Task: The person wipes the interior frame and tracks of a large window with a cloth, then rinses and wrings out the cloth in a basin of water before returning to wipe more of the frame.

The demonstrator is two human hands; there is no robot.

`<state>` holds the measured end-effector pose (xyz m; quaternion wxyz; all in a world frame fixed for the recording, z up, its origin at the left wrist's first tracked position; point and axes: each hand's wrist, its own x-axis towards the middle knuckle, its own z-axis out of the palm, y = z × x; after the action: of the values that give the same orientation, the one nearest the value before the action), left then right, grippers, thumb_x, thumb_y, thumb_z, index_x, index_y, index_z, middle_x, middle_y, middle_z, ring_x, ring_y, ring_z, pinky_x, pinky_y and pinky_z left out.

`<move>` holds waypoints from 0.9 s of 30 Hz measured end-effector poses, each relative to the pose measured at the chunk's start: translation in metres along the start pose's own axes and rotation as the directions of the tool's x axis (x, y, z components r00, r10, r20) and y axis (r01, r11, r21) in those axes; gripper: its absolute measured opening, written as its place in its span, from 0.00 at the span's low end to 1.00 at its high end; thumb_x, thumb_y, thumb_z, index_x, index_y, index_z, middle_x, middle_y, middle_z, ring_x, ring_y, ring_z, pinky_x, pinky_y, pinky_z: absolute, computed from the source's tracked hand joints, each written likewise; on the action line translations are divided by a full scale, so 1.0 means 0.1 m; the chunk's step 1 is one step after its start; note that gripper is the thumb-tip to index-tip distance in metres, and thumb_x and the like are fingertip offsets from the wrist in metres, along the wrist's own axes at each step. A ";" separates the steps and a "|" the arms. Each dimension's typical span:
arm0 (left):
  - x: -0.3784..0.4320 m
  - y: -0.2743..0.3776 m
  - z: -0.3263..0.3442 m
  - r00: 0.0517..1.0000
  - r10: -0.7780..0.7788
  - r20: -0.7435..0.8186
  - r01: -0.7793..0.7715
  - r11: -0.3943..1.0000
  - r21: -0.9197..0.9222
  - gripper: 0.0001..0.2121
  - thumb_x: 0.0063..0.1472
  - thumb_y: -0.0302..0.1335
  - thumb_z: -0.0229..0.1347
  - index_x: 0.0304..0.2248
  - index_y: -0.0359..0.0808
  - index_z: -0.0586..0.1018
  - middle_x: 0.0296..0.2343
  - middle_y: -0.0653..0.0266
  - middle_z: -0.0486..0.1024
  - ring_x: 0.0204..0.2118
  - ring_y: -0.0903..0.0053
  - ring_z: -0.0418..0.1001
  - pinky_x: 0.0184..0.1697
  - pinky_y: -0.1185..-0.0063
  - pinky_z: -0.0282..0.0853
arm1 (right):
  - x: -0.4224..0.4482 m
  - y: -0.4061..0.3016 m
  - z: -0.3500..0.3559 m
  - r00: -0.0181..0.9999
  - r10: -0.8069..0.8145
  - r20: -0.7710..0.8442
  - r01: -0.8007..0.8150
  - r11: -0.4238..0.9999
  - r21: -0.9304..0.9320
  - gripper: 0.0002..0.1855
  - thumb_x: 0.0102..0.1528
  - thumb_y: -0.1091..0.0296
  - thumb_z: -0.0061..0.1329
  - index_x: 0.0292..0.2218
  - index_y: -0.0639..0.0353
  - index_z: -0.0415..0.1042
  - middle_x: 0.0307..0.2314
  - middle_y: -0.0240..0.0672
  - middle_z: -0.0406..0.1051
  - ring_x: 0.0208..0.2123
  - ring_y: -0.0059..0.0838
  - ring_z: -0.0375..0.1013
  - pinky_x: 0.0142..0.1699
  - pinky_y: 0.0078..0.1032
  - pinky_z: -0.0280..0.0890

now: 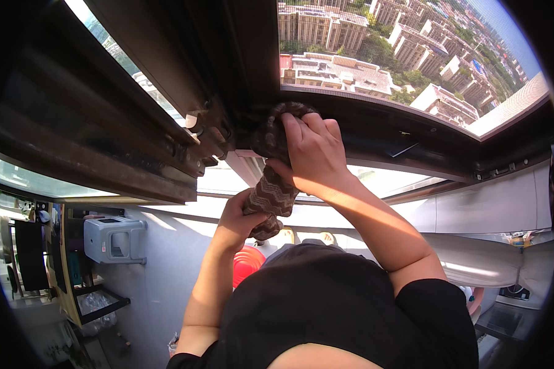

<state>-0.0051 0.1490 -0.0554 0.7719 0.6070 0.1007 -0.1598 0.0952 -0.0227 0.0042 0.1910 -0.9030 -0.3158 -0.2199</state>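
A brown cloth with a pale zigzag pattern [274, 193] hangs bunched between my hands. My right hand [316, 150] grips its upper end against the inner corner of the dark window frame [364, 122]. Lower down, my left hand [240, 217] clasps the hanging part, thumb across it. To the left, a window sash [97, 152] stands swung inward, with metal hinge hardware [212, 131] close to the cloth. A small handle or latch [404, 148] sticks out of the frame to the right of my right hand.
Beyond the window screen [332, 41] lie tall buildings far below. A red round basin [248, 265] is on the floor near my body. On the left are a grey plastic stool [113, 240] and a shelf unit [69, 276]. White panels [489, 203] line the right.
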 end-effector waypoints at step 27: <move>-0.08 0.01 0.05 0.987 0.145 -0.075 -0.138 0.986 0.092 0.17 0.46 0.16 0.55 0.39 0.27 0.73 0.31 0.63 0.75 0.33 0.81 0.72 0.39 0.81 0.68 | 0.05 -0.03 0.05 0.999 0.034 0.028 -0.034 0.999 -0.017 0.30 0.36 0.66 0.56 0.43 0.63 0.65 0.30 0.37 0.71 0.37 0.35 0.66 0.42 0.30 0.58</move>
<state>-0.0118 0.1455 -0.0502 0.7497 0.6514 0.0818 -0.0836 0.0980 -0.0151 0.0033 0.1828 -0.9128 -0.3012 -0.2066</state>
